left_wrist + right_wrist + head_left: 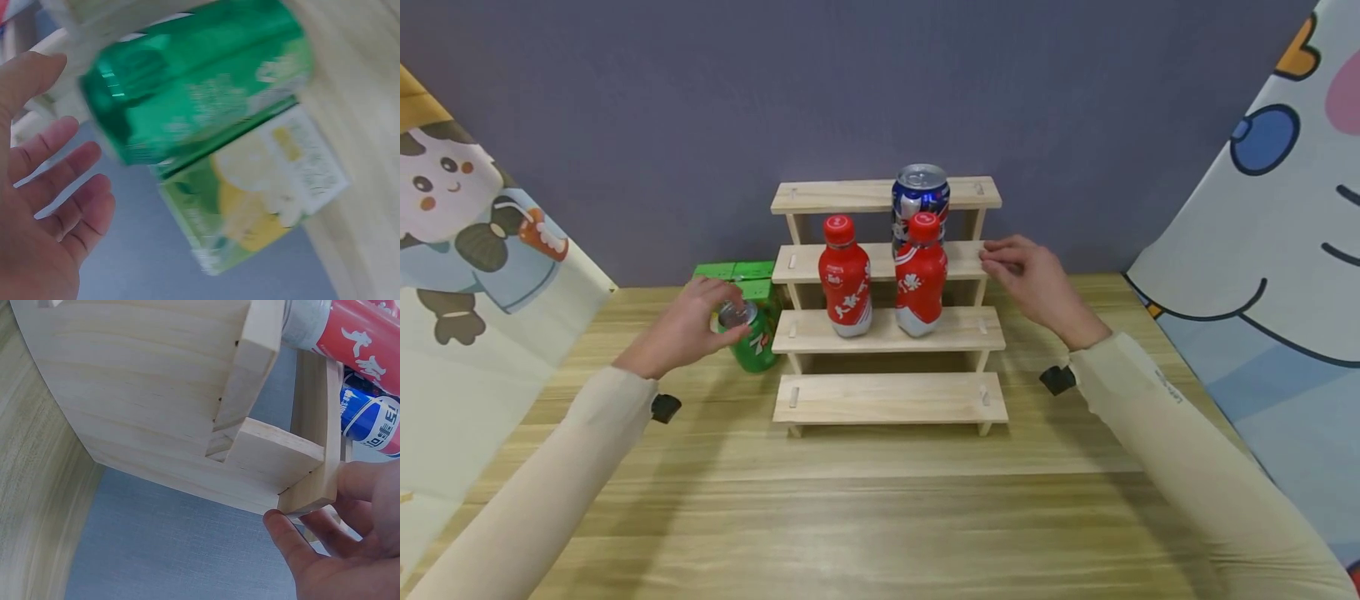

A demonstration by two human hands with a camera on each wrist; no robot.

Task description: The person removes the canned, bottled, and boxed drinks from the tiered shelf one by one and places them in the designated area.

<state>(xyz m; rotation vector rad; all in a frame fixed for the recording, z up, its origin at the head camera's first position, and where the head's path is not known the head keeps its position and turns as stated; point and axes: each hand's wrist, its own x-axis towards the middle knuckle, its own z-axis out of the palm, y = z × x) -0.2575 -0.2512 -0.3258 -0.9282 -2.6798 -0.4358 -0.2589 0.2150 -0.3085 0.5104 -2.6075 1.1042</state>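
On the left, a green 7UP can (754, 340) stands beside a stepped wooden shelf (887, 400). My left hand (688, 329) is over the can's top, thumb and fingers spread. In the left wrist view these fingers (94, 194) are apart from the end of the can (200, 81). At the shelf's right end, my right hand (1030, 279) grips the end of the second board from the top. The right wrist view shows the thumb (359, 481) against the board's edge, the other fingers around the end.
Two red bottles (846, 279) with red caps stand on the third board from the top. Behind the right one is a blue can (921, 196). A green carton with a lemon picture (256, 187) is behind the 7UP can. A grey wall (880, 92) rises behind the shelf.
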